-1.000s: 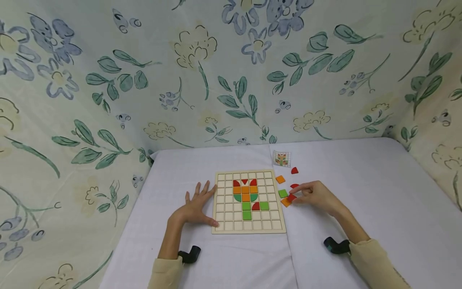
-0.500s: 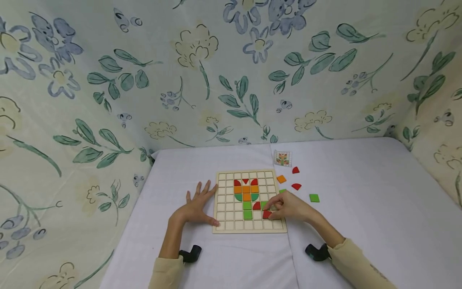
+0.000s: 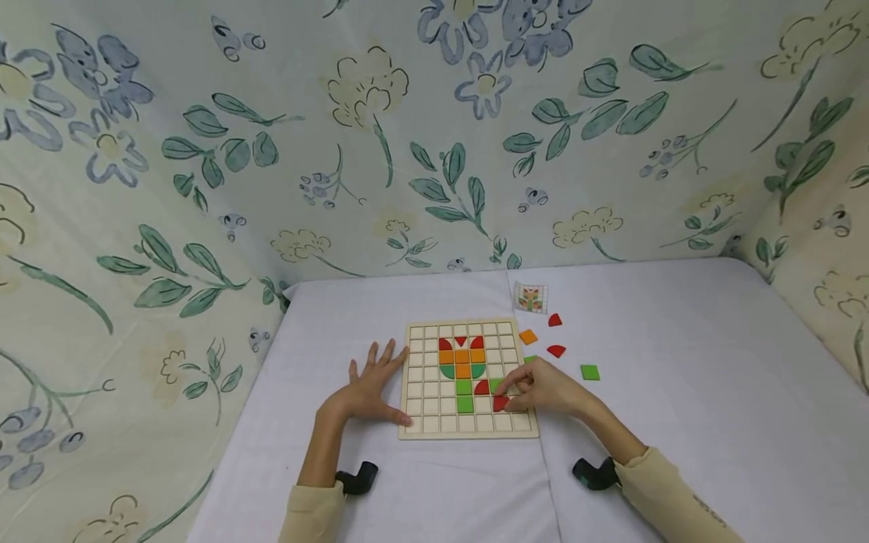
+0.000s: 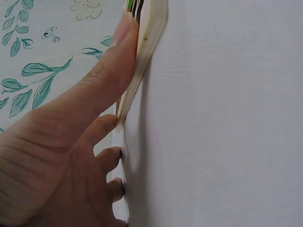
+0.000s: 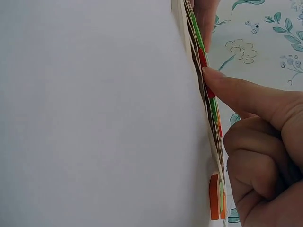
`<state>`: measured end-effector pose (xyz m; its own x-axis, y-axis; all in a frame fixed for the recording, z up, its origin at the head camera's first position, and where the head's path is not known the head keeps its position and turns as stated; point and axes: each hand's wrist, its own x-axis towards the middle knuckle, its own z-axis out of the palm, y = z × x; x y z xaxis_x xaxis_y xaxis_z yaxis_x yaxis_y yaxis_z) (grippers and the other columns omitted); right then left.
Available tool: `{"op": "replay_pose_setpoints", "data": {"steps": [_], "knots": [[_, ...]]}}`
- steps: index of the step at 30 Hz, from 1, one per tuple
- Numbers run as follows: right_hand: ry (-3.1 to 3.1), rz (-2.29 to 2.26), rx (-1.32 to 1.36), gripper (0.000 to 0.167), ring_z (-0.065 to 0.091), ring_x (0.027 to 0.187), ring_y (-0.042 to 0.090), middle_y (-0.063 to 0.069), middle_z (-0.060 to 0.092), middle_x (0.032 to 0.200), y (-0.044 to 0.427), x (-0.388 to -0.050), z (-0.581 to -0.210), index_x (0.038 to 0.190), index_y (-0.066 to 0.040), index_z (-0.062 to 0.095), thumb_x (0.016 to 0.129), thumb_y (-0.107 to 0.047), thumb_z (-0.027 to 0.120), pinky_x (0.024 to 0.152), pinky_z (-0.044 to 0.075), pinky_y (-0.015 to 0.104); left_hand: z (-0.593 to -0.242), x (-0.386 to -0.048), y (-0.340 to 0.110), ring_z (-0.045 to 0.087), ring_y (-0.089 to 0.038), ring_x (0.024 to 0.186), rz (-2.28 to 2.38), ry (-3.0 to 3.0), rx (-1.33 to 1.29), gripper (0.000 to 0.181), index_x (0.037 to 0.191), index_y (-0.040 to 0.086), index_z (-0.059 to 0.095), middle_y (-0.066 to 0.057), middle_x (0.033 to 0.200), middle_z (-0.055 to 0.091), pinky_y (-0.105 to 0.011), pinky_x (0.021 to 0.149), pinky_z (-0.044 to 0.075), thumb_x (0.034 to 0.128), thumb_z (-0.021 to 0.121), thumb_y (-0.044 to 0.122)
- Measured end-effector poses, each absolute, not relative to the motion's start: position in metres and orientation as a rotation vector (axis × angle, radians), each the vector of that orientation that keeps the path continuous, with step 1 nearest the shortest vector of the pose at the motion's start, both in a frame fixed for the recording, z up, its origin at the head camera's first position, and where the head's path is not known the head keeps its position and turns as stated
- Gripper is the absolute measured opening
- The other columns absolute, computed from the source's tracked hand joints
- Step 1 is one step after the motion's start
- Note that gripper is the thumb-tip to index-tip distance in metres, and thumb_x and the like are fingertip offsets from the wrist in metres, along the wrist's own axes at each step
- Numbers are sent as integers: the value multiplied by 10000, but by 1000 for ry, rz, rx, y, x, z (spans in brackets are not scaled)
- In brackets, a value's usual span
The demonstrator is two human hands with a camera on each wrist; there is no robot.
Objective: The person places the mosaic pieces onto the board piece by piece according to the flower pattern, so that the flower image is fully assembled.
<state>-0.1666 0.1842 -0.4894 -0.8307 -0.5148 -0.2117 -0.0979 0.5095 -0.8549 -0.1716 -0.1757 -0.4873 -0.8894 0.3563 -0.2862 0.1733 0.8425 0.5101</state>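
A pale wooden grid board (image 3: 421,426) lies on the white cloth, bearing red, orange and green tiles in a flower-like pattern. At its left edge my left hand (image 3: 363,392) spreads straight fingers, the thumb on the near-left corner; in the left wrist view that thumb (image 4: 109,71) presses on the board's edge. My right hand (image 3: 550,388) is over the board's right side, pinching a red tile (image 3: 500,404) between thumb and index finger, just below a green square (image 3: 495,385). In the right wrist view the thumb touches the red tile (image 5: 211,90) and the other fingers are curled.
Right of the board lie an orange square (image 3: 528,337), two red quarter-circle tiles (image 3: 556,351) and a green square (image 3: 591,372). More tiles are partly hidden by the right hand. A small pattern card (image 3: 531,298) lies behind. A floral cloth (image 3: 380,188) hangs at the back.
My right hand has carried the red tile leftward from the loose tiles onto the board, then has stayed nearly still. The green square at right came into view. The left hand has not moved.
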Motion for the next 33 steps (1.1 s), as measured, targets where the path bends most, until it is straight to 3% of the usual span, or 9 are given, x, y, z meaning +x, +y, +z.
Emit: {"op": "replay_pose_setpoints", "data": {"steps": [17,27,33], "knots": [[2324,-1288,-503,212,337,525,95,-45,336,572,186,-164,-487,1049,-107,815,845,-152,851,506,247,196,-487,-172,-176,-150,-397,1612,670,2634,381,1310,1666,263,211,-78,1762,-6,-740,1230,-111,626,968,505],[2488,-1261,-230,235,314,610,122,-37,301,616,225,-162,-476,1091,-116,805,868,-184,830,534,237,239,-487,-171,-176,-146,-404,1611,665,2636,386,1315,1667,254,209,-84,1762,-5,-741,1230,-108,623,968,505],[2542,-1263,-109,303,306,583,119,-41,298,595,254,-160,-472,1143,-103,782,872,-229,829,521,277,260,-487,-172,-176,-142,-416,1609,674,2640,395,1308,1667,241,211,-95,1761,2,-749,1224,-106,631,967,495]]}}
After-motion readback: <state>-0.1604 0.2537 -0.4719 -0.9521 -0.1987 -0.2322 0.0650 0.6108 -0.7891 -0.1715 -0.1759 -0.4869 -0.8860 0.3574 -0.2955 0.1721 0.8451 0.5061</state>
